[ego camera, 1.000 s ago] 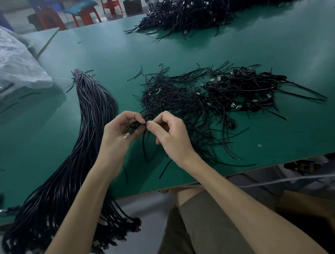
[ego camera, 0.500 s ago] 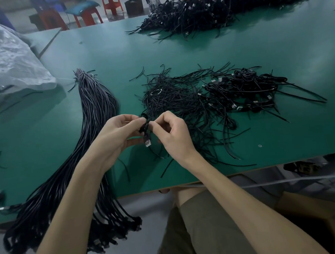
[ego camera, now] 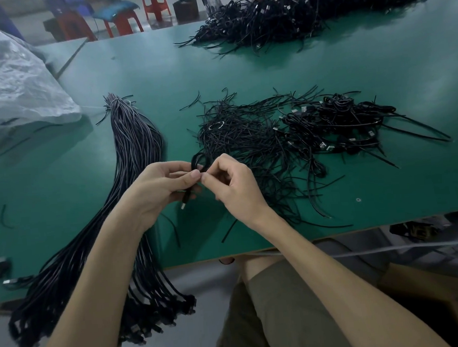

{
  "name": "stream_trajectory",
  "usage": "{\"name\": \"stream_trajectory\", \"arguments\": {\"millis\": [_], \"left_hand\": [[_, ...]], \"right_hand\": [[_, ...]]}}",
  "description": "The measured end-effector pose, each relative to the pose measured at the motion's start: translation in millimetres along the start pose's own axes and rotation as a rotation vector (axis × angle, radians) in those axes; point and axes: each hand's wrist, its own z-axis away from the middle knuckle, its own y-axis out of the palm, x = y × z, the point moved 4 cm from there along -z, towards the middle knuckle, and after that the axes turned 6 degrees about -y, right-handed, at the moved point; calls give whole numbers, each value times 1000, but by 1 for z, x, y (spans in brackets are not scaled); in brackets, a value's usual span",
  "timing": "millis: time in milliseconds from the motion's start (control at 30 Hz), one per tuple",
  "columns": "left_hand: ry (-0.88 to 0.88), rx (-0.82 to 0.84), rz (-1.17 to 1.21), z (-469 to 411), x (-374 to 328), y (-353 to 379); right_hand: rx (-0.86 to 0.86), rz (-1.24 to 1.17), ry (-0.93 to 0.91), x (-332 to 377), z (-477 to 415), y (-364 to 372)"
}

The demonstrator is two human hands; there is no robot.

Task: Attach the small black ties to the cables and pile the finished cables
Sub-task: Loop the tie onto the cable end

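**Head view (the only one).**

**Cable** [ego camera: 198,160]: short, black, folded into a small loop. It is held above the bench [ego camera: 62,183], near the middle of the near edge. The loop stands above the fingertips and the plug [ego camera: 183,204] hangs under the left palm. Judged light, limp and a little springy, so the loop would likely open if released. Best held at the waist of the fold, where the strands meet, not at the plug.

**Tie:** probably under the pinch, but too small to make out there.

**Left hand** [ego camera: 159,188]: fingers curled, thumb and forefinger pinching the cable's waist.

**Right hand** [ego camera: 234,185]: thumb and forefinger pinch the same spot, tip to tip with the left. The other fingers are tucked in.

**Stock on the bench:**
- Bundle [ego camera: 136,141] of untied cables at the left, trailing over the near edge.
- Loose ties [ego camera: 244,143] heaped just beyond the hands.
- Pile [ego camera: 342,115] of finished cables, touching the ties' right side.
- Far pile [ego camera: 293,13] along the far edge.
- Sack [ego camera: 10,84] at the far left corner.

**Change from half a second earlier:**
- Both hands sit in almost the same place.
- The plug, then dangling between the hands, now lies under the left one.
- The loop stands higher and rounder above the fingers.
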Motion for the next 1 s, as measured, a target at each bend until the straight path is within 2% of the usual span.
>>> {"name": "stream_trajectory", "arguments": {"millis": [167, 333, 533, 667, 833, 1000], "left_hand": [[58, -89, 184, -4, 7, 11], [232, -186, 295, -5, 8, 28], [361, -151, 500, 0, 13, 41], [417, -166, 567, 0, 14, 42], [444, -157, 529, 0, 13, 40], [518, -234, 235, 3, 4, 33]], "right_hand": [[-38, 55, -55, 3, 1, 0], [-120, 18, -54, 3, 1, -4], [-60, -312, 151, -5, 1, -5], [-33, -453, 204, -5, 1, 0], [-29, -486, 221, -5, 0, -3], [-59, -432, 196, -3, 1, -2]]}}
